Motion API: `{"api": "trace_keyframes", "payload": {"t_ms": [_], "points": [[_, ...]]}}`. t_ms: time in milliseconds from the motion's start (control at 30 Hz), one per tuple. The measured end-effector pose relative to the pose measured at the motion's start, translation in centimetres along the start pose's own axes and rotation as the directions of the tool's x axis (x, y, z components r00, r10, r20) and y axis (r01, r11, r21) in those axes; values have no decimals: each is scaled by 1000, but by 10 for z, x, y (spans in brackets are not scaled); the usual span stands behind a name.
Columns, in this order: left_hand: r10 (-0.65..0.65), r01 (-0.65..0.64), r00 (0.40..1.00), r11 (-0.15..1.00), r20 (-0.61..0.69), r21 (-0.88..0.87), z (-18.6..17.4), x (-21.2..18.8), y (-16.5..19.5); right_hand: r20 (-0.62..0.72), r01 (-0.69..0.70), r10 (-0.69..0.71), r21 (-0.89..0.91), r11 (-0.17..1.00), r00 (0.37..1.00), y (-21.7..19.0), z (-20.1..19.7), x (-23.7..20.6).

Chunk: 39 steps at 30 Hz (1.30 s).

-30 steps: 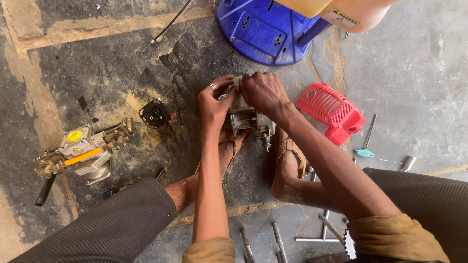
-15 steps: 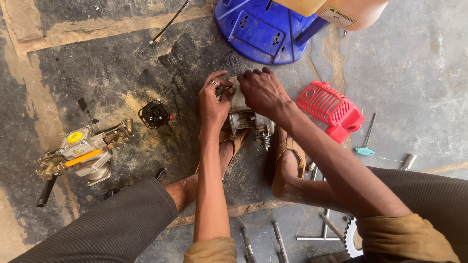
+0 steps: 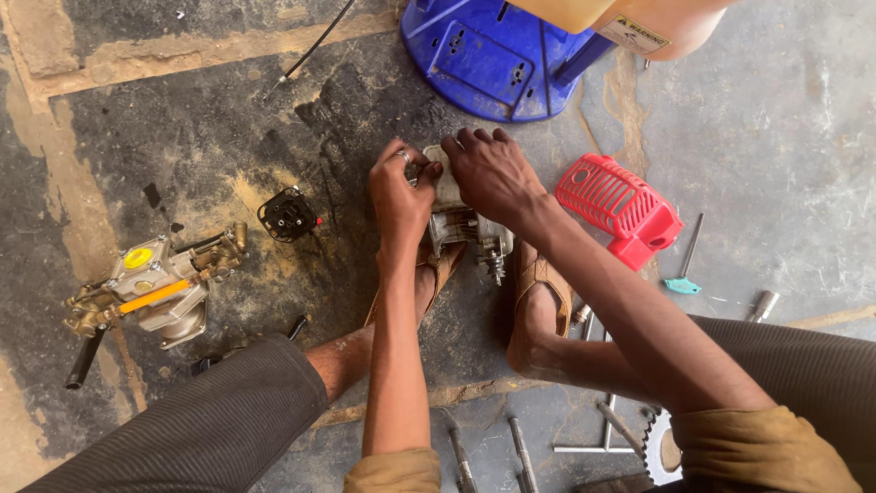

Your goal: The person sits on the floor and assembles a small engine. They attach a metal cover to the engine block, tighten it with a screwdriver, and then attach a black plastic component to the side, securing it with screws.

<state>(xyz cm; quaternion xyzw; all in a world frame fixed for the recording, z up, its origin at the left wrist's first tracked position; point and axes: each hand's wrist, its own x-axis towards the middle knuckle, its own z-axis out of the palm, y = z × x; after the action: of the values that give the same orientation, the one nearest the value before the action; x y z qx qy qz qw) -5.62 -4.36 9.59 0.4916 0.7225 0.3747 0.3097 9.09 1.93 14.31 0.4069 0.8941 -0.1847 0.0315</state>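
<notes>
Both hands have closed in over the ribbed grey metal engine block (image 3: 461, 224) on the gritty concrete floor (image 3: 228, 128). Left hand (image 3: 399, 196) pinches its upper edge; right hand (image 3: 493, 173) lies curled over its top. Left sits a brass-fitted pump (image 3: 151, 288); right, a slatted red plastic cover (image 3: 620, 208).

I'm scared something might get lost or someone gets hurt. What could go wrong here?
The left hand and right hand both grip a small metal engine block held between sandalled feet; it might slip onto the toes. Loose metal rods and a toothed sprocket lie by the legs, easy to kneel on. Sawdust on the floor could get into open engine parts.
</notes>
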Motion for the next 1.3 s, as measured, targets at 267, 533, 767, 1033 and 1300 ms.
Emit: {"api": "trace_keyframes", "payload": {"t_ms": [267, 533, 767, 1033, 1300], "points": [[147, -144, 979, 989, 140, -32, -1, 3, -3, -24, -22, 21, -16, 1000, 999, 6, 13, -1], [-23, 19, 995, 999, 101, 39, -6, 7, -5, 79, -176, 174, 20, 984, 982, 5, 14, 7], [238, -238, 971, 952, 24, 194, 8, 6, -11, -88, 79, -88, -96, 992, 992, 11, 18, 5], [181, -190, 964, 981, 195, 26, -12, 13, -1, 179, -300, 284, 70, 951, 942, -2, 13, 5], [134, -145, 987, 982, 92, 121, 6, 9, -2, -143, 42, -53, -79, 996, 988, 9, 19, 4]]}}
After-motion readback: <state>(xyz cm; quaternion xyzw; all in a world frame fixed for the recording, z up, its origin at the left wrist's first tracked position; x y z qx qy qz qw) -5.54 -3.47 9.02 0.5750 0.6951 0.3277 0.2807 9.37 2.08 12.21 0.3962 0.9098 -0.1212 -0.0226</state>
